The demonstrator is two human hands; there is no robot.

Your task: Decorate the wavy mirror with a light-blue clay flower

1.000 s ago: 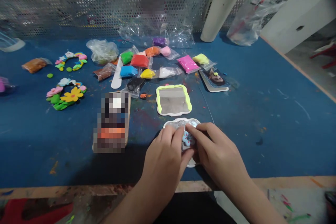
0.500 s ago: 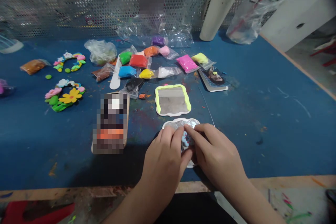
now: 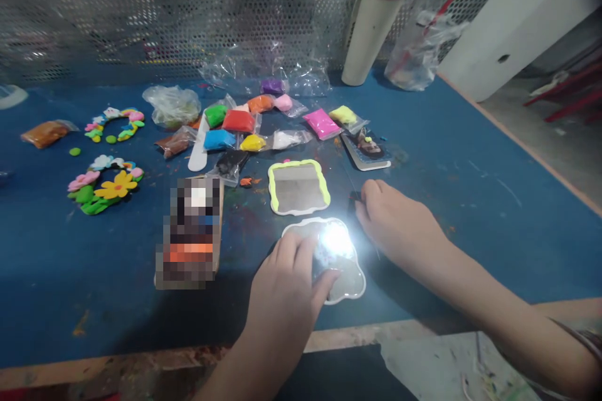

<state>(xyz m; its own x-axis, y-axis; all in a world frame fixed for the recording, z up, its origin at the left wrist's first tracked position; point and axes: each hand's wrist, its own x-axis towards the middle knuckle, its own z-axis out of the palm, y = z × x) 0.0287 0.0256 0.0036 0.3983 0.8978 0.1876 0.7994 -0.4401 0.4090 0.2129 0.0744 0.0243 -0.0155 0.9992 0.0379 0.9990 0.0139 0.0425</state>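
A white-rimmed mirror (image 3: 350, 276) lies near the table's front edge, with a bright glare at its upper right. My left hand (image 3: 289, 276) rests on its left part, thumb and fingers spread around a small light-blue piece that the glare partly washes out. To the right of the mirror, my right hand (image 3: 390, 213) is closed at the table surface, its fingertips by a thin wire-like tool (image 3: 377, 244); the grip itself is hidden. Just behind stands out a second mirror (image 3: 301, 188), lying flat with yellow-green clay along its rim.
Bagged coloured clay (image 3: 239, 120) lies mid-table beside a white spatula (image 3: 198, 153). A phone (image 3: 190, 235) and two clay-decorated rings (image 3: 117, 185) are on the left. A small card-like item (image 3: 369, 150), a tumbler (image 3: 376, 28) and a plastic bag (image 3: 414, 56) are toward the back right.
My right hand has left the mirror and moved right, to the thin tool. My left hand remains on the mirror. The camera view has shifted slightly.
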